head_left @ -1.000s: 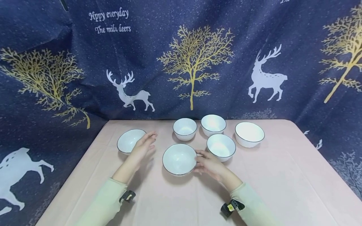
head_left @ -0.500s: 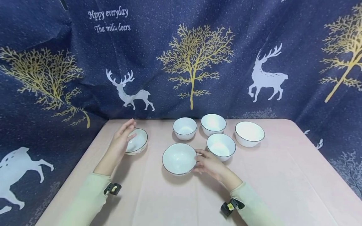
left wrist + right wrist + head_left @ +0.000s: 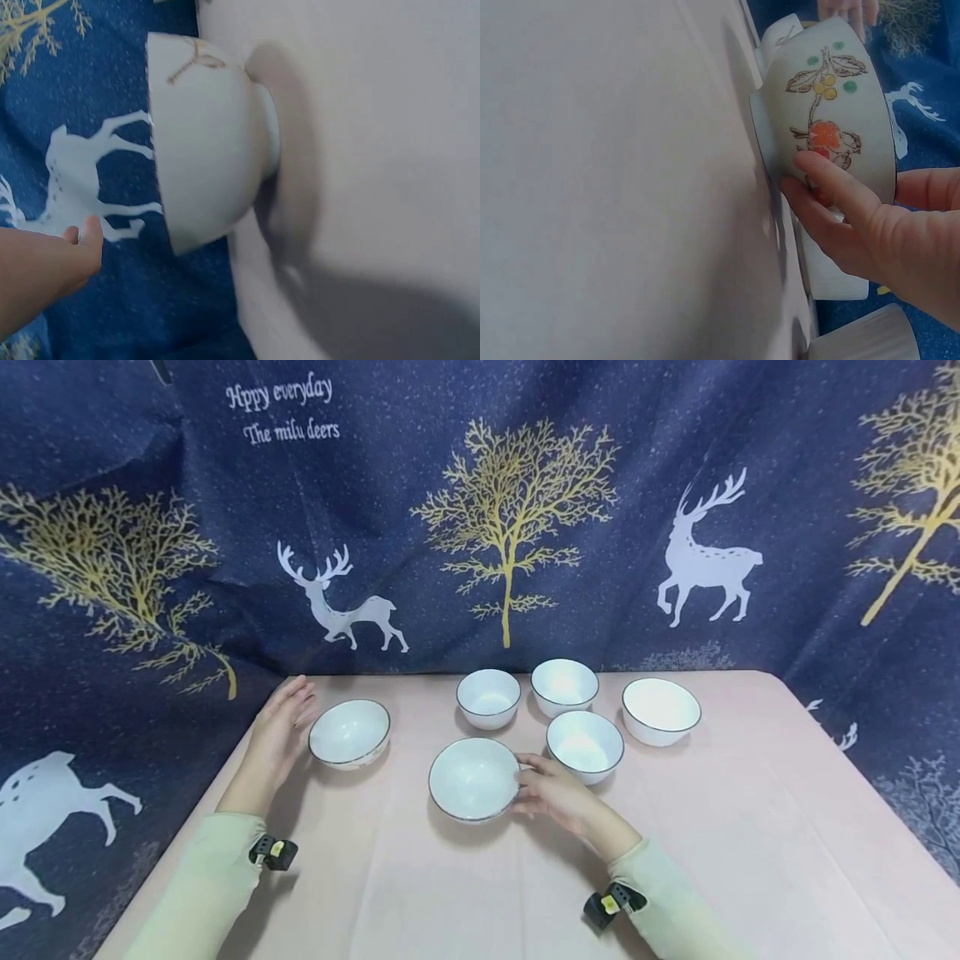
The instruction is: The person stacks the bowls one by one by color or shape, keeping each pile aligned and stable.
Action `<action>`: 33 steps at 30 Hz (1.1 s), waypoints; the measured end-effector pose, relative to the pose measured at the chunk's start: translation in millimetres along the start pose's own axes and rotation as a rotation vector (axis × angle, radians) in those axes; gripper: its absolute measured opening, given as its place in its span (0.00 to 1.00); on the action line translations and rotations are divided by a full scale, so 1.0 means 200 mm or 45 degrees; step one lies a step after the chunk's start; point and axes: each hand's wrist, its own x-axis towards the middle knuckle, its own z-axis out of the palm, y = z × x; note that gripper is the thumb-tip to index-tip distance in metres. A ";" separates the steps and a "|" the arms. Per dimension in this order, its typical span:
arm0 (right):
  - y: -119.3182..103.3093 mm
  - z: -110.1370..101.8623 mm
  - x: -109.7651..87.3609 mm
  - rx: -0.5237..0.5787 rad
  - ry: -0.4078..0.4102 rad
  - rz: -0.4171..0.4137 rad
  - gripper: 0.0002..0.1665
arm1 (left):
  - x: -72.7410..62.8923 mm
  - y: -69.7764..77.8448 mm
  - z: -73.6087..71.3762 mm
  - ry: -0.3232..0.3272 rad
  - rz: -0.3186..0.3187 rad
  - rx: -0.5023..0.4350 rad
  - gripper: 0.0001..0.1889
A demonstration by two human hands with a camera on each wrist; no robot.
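In the head view, my right hand [image 3: 561,797] holds the right side of a white, dark-rimmed bowl [image 3: 474,780] at the middle of the table. The right wrist view shows fruit and leaves painted on this bowl [image 3: 829,105], with the fingers [image 3: 840,184] spread against its outer wall. My left hand [image 3: 276,735] stands just left of another dark-rimmed bowl [image 3: 349,732], its fingers loosely extended. A gap separates that hand from the bowl. In the left wrist view, the left bowl [image 3: 206,142] stands on its foot, with a brown branch drawn near the rim.
Several more white bowls stand behind and right: one at the back [image 3: 489,698], another beside it [image 3: 565,687], a nearer bowl [image 3: 585,745] by my right hand and a far-right bowl [image 3: 661,711]. A pink cloth covers the table [image 3: 442,893]. Behind hangs a blue deer-print curtain [image 3: 450,610].
My left hand has moved left, from the right side of the left bowl, across it, to its left side. My right hand and the middle bowl have stayed in place.
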 end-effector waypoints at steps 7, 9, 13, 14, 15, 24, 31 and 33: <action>0.01 0.01 -0.01 0.009 0.008 0.020 0.32 | 0.00 -0.05 -0.07 -0.002 -0.100 -0.118 0.31; 0.02 0.02 -0.01 0.012 0.011 0.022 0.32 | 0.01 -0.07 -0.09 -0.014 -0.140 -0.126 0.30; 0.02 0.02 -0.01 0.016 0.016 0.020 0.33 | 0.03 -0.09 -0.11 0.002 -0.218 -0.230 0.31; 0.01 0.01 -0.01 0.017 0.016 0.018 0.33 | 0.04 -0.10 -0.11 0.010 -0.234 -0.250 0.31; 0.01 0.01 -0.01 0.017 0.013 0.014 0.33 | 0.04 -0.10 -0.12 0.015 -0.248 -0.269 0.31; 0.02 -0.02 0.00 0.032 -0.018 0.011 0.34 | 0.04 -0.14 -0.14 -0.001 -0.367 -0.270 0.31; 0.02 -0.02 0.00 0.038 -0.033 0.013 0.33 | 0.05 -0.17 -0.15 -0.007 -0.488 -0.267 0.33; 0.02 -0.02 0.00 0.036 -0.038 0.007 0.33 | 0.05 -0.19 -0.15 -0.010 -0.501 -0.234 0.35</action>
